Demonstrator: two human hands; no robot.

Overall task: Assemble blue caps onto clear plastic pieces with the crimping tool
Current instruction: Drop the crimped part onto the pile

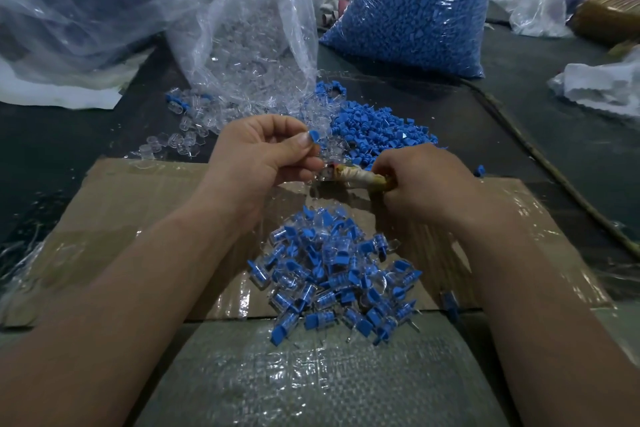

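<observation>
A worker's left hand (263,152) pinches a single blue cap (316,137) between thumb and forefinger above a cardboard sheet (138,218). Its other fingers are curled toward what appears to be a clear plastic piece (326,168) at the nose of the crimping tool (360,177), whose tape-wrapped handle the right hand (426,180) grips in a closed fist. Whether that piece is seated in the tool cannot be told. Near the worker lies a pile of finished pieces (332,274). Farther off, loose blue caps (374,132) spill on the right and clear pieces (194,121) from an open bag (242,28) on the left, with a full bag of caps (415,3) beyond. The parts look very light, rigid and slick, likely to skid or flick away under pressure. A fingertip pinch on the cap's flat tab, and on the clear body's sides, seems the surest hold.
</observation>
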